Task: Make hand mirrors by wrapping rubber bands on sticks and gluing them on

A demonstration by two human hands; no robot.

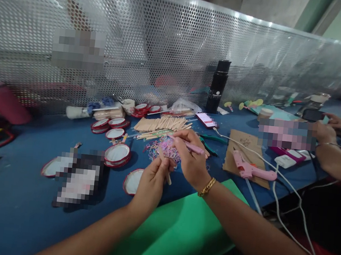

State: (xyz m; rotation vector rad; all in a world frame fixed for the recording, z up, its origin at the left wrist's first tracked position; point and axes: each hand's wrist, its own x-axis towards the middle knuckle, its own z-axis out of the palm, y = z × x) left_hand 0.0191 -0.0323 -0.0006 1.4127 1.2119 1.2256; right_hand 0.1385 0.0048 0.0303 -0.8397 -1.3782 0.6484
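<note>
Between its thumb and fingers, my left hand [153,179] grips a wooden stick [162,154], whose lower end sticks out below the fingertips. My right hand [190,158] is closed around a pink pen-like tool [193,147], its tip near the stick's upper end. Under and behind both hands lies a pile of small multicoloured bands [155,147]. A heap of flat wooden sticks [163,123] is just beyond it. Left of my left hand are a round white lid with a red rim [132,181] and stacked similar lids [117,154]. Green sheet material [174,235] lies beneath my forearms.
A pink glue gun [250,168] rests on cardboard [233,140] at the right, beside a white cable [276,195]. A black bottle [218,86] and a phone [207,121] stand and lie behind. Another person's hands [328,130] are at far right. Perforated metal panel [122,37] behind.
</note>
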